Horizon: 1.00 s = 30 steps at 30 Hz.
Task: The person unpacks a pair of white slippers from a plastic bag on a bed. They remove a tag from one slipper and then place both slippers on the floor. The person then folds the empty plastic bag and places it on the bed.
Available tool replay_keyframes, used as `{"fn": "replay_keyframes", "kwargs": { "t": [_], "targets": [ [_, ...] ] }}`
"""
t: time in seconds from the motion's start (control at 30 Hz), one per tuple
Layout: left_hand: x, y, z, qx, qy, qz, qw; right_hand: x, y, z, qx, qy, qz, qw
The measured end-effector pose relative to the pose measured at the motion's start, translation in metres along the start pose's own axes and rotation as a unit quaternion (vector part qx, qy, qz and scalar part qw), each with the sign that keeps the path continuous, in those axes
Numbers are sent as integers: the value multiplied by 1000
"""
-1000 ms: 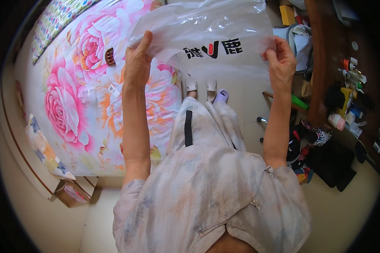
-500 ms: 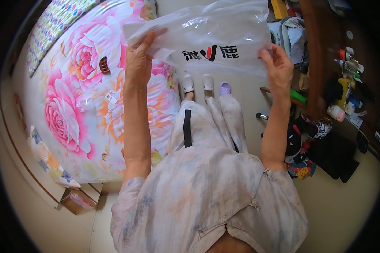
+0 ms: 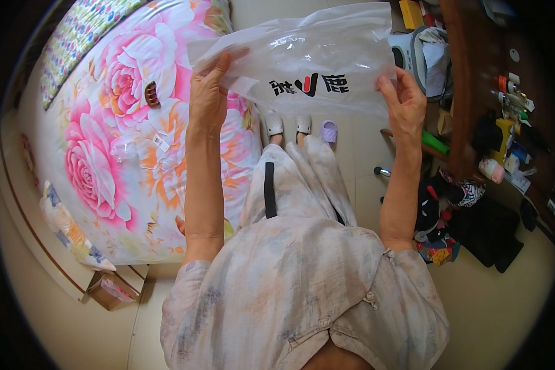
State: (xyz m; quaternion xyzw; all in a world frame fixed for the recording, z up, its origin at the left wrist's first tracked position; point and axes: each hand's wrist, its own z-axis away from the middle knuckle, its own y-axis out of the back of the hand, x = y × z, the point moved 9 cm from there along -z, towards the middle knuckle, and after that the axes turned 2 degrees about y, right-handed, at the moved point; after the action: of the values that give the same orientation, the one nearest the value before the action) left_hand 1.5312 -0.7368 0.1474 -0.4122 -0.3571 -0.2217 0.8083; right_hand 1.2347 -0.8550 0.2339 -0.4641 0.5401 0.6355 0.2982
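A translucent plastic bag (image 3: 327, 52) with dark and red print on it is stretched out in front of me, above the floor. My left hand (image 3: 209, 92) grips its left end, thumb on the near side and fingers behind the film. At the right edge, my right hand (image 3: 404, 95) pinches the bag between thumb and fingers. The bag looks flat, with shiny creases across its upper part.
To the left is a bed with a floral sheet (image 3: 166, 37), bearing a brown hair claw (image 3: 152, 95) and a small white tag (image 3: 161, 143). A cluttered dark wooden desk (image 3: 465, 117) stands right, with a black bag (image 3: 487, 228) below. A lilac clog (image 3: 329, 131) lies on the floor.
The bag has come slightly lower and its film lies smoother. My left hand has shifted a little to the right; both hands keep their hold.
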Motion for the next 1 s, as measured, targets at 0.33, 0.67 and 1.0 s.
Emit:
{"fn": "replay_keyframes", "kwargs": {
  "t": [0.33, 0.67, 1.0],
  "targets": [
    [0, 11, 10, 45, -15, -31, 998, -9, -21, -8, -93, 18, 20, 995],
    [-19, 15, 17, 86, -13, 12, 996, 15, -30, -10, -183, -33, 1, 983],
    [-23, -30, 16, 99, -37, -34, 994, 30, -12, -29, -258, -103, -33, 960]
  ]
}}
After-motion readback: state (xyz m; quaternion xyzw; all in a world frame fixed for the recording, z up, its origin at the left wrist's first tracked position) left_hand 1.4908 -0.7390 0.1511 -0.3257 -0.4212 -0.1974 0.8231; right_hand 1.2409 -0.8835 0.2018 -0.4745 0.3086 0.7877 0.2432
